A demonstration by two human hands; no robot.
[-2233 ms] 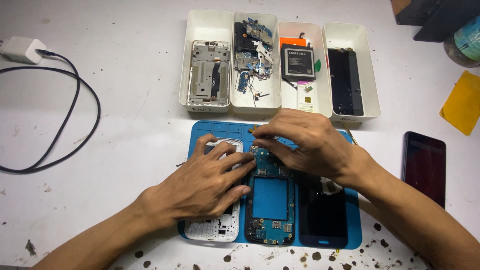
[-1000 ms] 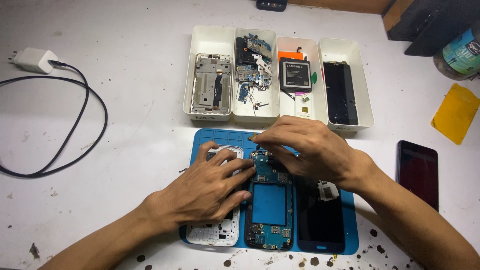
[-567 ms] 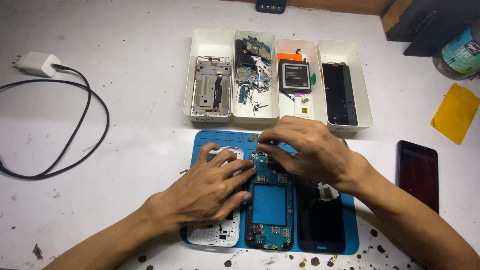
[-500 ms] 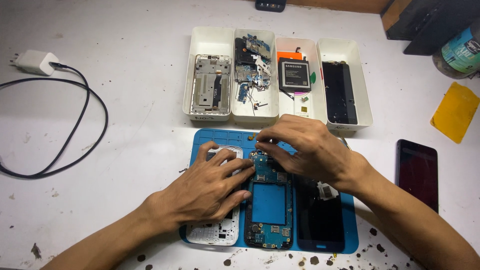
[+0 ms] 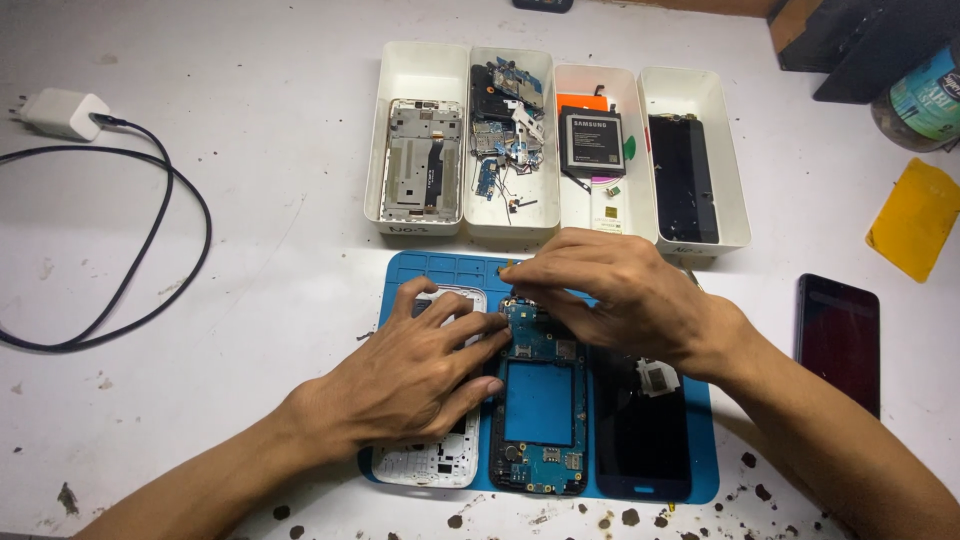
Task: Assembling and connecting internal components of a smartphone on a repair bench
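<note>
An opened phone body with its blue circuit board [image 5: 538, 402] lies in the middle of a blue work mat [image 5: 703, 470]. My left hand [image 5: 415, 375] rests flat over a white phone shell [image 5: 425, 462] and steadies the left edge of the board. My right hand [image 5: 620, 295] hovers over the top end of the board, its fingertips pinched at a small part there; what they grip is too small to tell. A black screen panel [image 5: 640, 440] lies on the mat to the right of the board, partly under my right wrist.
Several white trays [image 5: 700, 95] at the back hold a metal frame [image 5: 421, 160], loose boards and parts [image 5: 505, 115], a battery [image 5: 590, 140] and a black panel [image 5: 682, 175]. A white charger [image 5: 65, 112] with black cable lies left. A dark phone [image 5: 838, 335] and a yellow pad [image 5: 915, 218] lie right.
Both hands have stayed on the phone on the mat. My right fingertips have shifted slightly at the top of the board.
</note>
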